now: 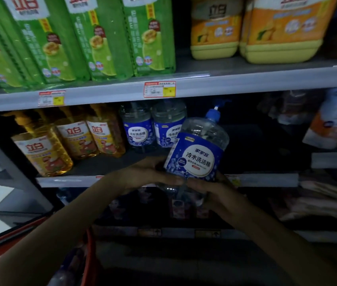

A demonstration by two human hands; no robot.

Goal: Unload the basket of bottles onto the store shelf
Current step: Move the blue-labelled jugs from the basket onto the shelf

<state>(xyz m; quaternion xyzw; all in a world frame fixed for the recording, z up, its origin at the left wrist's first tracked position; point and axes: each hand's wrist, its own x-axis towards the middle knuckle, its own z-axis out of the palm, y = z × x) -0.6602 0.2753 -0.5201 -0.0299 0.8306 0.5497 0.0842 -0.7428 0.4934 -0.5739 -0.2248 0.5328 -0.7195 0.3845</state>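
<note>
Held bottle [197,149]: in the air just in front of the middle shelf [70,181], near its front edge. It is tilted, with the pump top leaning right.

Hidden parts: the lower body is covered where the left hand [149,174] and right hand [208,191] cross it from either side. Only a dim patch of clear plastic shows beneath them. The left fingers [171,179] lie wrapped across the front of the base. The right fingers [196,185] curl round from the right, their tips meeting the left ones. Both hands grip the bottle. The pump spout blurs into the dark behind it.

Appearance: clear plastic with clear contents. The blue wraparound label has white characters and a pale oval panel. The pump collar is blue with a white stem.

On the middle shelf, behind and left of the held bottle, stand upright matching bottles [137,131]. Further left is a row of yellow bottles [41,149] with pump tops. The shelf space to the right is too dark to read.

Upper shelf [246,81]: green packs [101,38] on the left and orange jugs [283,32] on the right, all cut off by the top edge. Price tags [159,89] sit on its front rail.

Basket [90,252]: red, at lower left, cut off by the frame and partly behind the left forearm. Its contents are too dim to make out. Goods on the shelves below and at far right are blurred and unidentifiable.
</note>
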